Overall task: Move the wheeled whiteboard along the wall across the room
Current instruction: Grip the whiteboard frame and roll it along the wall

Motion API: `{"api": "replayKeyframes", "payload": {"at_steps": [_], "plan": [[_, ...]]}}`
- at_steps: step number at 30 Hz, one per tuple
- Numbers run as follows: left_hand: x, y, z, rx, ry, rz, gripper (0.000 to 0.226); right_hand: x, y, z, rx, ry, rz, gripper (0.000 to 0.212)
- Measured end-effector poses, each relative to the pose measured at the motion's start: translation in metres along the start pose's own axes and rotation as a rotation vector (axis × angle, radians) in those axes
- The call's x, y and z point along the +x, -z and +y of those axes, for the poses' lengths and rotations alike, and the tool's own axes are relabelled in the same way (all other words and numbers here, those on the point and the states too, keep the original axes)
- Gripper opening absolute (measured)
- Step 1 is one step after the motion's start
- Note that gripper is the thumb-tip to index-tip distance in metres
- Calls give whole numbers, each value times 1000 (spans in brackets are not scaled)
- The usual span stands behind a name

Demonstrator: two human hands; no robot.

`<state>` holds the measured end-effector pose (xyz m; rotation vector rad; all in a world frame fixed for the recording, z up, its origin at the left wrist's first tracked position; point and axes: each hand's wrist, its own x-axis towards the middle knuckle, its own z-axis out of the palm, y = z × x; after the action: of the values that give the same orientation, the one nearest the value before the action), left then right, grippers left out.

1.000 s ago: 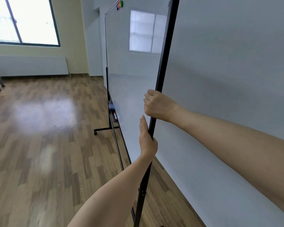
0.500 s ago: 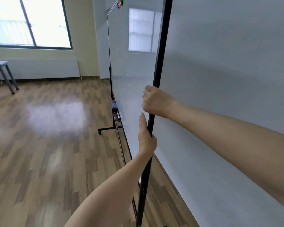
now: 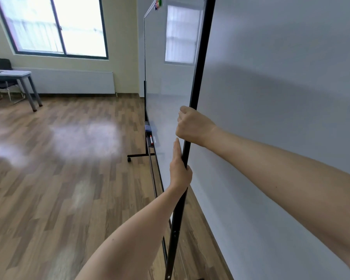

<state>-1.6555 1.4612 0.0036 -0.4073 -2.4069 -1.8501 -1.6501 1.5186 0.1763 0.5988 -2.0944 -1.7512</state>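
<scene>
The wheeled whiteboard's (image 3: 170,81) black side post (image 3: 198,77) is being gripped by the right hand (image 3: 194,126), fist closed. The left hand (image 3: 179,170), fingers pressed together, is being held flat against it, below.

Right hand (image 3: 194,124) fisted, arm outstretched; left hand (image 3: 179,168) below it, flat, fingers extended upward.

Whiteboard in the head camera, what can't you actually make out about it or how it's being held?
- Whiteboard top edge: cut off by the top of the frame.
- Near-end wheels: below the bottom edge; only the far caster shows.
- Right hand fingers: wrapped behind the black post, out of sight.
- Left hand palm: faces the post, contact hidden.
- Magnets: too small to count.
</scene>
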Motion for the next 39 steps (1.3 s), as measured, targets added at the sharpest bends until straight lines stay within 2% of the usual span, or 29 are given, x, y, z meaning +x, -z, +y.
{"api": "replayKeyframes", "payload": {"at_steps": [8, 24, 31, 33, 37, 39], "plan": [[140, -10, -28, 24, -11, -3, 108, 106, -94, 18, 39, -59, 18, 38], [422, -5, -98, 50, -49, -38, 107, 339, -263, 52, 25, -35, -17, 40], [548, 1, -133, 58, -58, -4, 117, 446, -337, 64, -10, -63, 25, 38], [585, 4, -146, 30, -50, -5, 114, 475, -359, 67, -6, -82, 88, 38], [648, 0, -157, 46, -7, -12, 111, 532, -412, 73, 46, -26, 11, 39], [659, 4, -167, 22, -35, -14, 112, 536, -414, 70, 7, -31, 115, 39]]}}
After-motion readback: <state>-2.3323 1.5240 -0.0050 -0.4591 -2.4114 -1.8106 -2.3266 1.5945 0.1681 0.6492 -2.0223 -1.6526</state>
